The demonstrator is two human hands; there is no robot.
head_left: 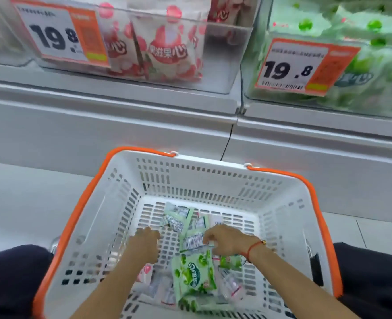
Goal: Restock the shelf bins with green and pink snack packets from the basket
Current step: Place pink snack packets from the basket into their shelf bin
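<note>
A white basket [199, 180] with orange handles sits in front of me, between my knees. Several green packets [193, 276] lie on its floor, and a pink packet [145, 272] peeks out under my left forearm. My left hand [145, 241] reaches down into the basket with fingers curled, beside a green packet [177, 218]; whether it holds anything is hidden. My right hand [227, 238] pinches the edge of a green packet [193, 240] at the basket's middle. On the shelf above stand a clear bin of pink packets [167, 51] and a bin of green packets [365, 65].
Orange price tags reading 19.8 hang on the pink bin [61, 35] and the green bin [303, 65]. A grey shelf ledge [121, 107] runs under the bins, above the basket. My dark-trousered knees [15, 279] flank the basket.
</note>
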